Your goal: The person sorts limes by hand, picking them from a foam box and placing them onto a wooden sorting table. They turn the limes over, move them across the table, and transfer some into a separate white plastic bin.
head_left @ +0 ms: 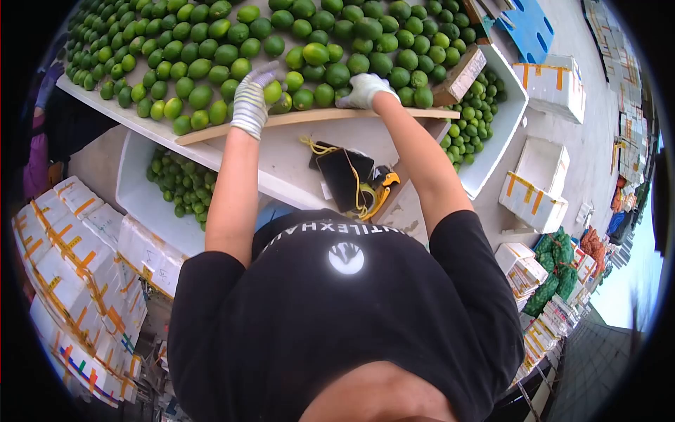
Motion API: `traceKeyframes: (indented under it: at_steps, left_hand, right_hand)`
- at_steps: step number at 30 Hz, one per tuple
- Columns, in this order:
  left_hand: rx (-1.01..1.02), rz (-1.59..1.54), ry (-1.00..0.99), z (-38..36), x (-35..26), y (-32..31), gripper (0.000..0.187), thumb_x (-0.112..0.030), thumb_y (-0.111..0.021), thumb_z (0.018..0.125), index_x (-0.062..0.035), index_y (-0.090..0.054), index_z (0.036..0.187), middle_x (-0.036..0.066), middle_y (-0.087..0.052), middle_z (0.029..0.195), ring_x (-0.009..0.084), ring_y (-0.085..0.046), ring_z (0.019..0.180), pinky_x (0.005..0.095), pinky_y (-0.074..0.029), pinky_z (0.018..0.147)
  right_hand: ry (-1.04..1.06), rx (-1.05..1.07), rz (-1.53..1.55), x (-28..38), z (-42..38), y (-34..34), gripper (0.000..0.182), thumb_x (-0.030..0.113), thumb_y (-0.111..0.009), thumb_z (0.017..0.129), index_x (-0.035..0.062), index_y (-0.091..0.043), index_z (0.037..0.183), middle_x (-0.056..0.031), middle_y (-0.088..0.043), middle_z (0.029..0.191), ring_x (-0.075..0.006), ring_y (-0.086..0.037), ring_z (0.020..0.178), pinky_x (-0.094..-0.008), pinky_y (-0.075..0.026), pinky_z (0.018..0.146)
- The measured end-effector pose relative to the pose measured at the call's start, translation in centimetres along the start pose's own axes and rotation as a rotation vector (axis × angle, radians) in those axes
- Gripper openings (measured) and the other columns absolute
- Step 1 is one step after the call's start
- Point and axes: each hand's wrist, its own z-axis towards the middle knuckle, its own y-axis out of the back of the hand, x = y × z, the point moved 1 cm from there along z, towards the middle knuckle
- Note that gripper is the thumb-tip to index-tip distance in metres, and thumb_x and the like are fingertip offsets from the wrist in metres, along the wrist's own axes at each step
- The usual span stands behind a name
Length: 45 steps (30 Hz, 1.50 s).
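Many green limes (226, 55) cover the sloping table in front of me. My left hand (251, 102), in a striped white glove, is at the table's near edge. Its fingers are bent around a yellowish-green lime (272, 92) beside the thumb. To the right, my right hand (367, 91), in a white glove, reaches over the wooden strip (309, 117) into the front row of limes. Its thumb points left and its fingers curl downward; what they close on is hidden.
Below the strip lie a black pouch-like item (344, 176) and a yellow-handled tool (383, 193). White bins of limes stand at the left (133, 172) and right (503, 133). Taped foam boxes (77, 239) are stacked at the left; another open foam box (534, 183) is on the right.
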Motion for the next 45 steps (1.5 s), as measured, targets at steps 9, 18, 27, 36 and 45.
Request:
traceKeyframes:
  at_steps: [9,18,27,36,45]
  left_hand:
    - [0.167,0.867,-0.585,1.1,0.9,-3.9,0.028,-0.014,-0.065,0.09,-0.0084,-0.071,0.116,0.01,-0.071,0.088,0.0136,-0.064,0.078,0.0278,-0.052,0.075]
    - [0.657,0.216,-0.18,-6.2,-1.0,-9.7,0.062,-0.022,-0.076,0.087,-0.002,-0.051,0.14,0.009,-0.06,0.129,0.0179,-0.06,0.109,0.0317,-0.052,0.092]
    - [0.063,0.8,-1.097,-8.0,-2.1,-8.9,0.054,-0.006,-0.079,0.064,-0.0114,-0.062,0.115,0.01,-0.062,0.113,0.0274,-0.06,0.106,0.0375,-0.049,0.097]
    - [-0.715,0.277,-0.473,-8.6,-1.1,19.7,0.03,-0.026,-0.07,0.092,-0.0057,-0.065,0.113,0.008,-0.067,0.104,0.0157,-0.061,0.084,0.0297,-0.053,0.066]
    - [-1.148,1.203,0.143,-14.3,4.1,36.7,0.062,-0.039,-0.066,0.092,-0.0027,-0.051,0.14,0.027,-0.049,0.142,0.0439,-0.056,0.122,0.0456,-0.041,0.108]
  right_hand:
    - [0.762,-0.095,1.899,-2.3,-7.2,-1.2,0.085,-0.003,-0.078,0.067,0.0127,-0.046,0.144,-0.0129,-0.056,0.135,-0.0265,-0.061,0.115,-0.0435,-0.052,0.102]
    - [0.844,-0.453,1.713,0.2,-8.7,-2.2,0.07,0.003,-0.082,0.071,0.0116,-0.055,0.134,-0.0116,-0.053,0.142,-0.0249,-0.051,0.13,-0.0344,-0.046,0.105]
    - [0.478,-0.785,1.557,-1.1,-7.7,-4.0,0.062,-0.005,-0.061,0.084,0.0069,-0.046,0.143,-0.0098,-0.052,0.142,-0.0245,-0.052,0.129,-0.0389,-0.039,0.111]
    - [0.098,-0.527,0.614,-8.6,-3.7,-3.6,0.038,0.017,-0.068,0.088,0.0062,-0.064,0.125,-0.0136,-0.073,0.109,-0.025,-0.069,0.103,-0.0347,-0.052,0.093]
    - [-0.119,-0.034,0.03,-0.3,0.0,-1.5,0.068,0.051,-0.074,0.077,0.0065,-0.063,0.127,-0.0215,-0.068,0.117,-0.035,-0.065,0.11,-0.043,-0.051,0.095]
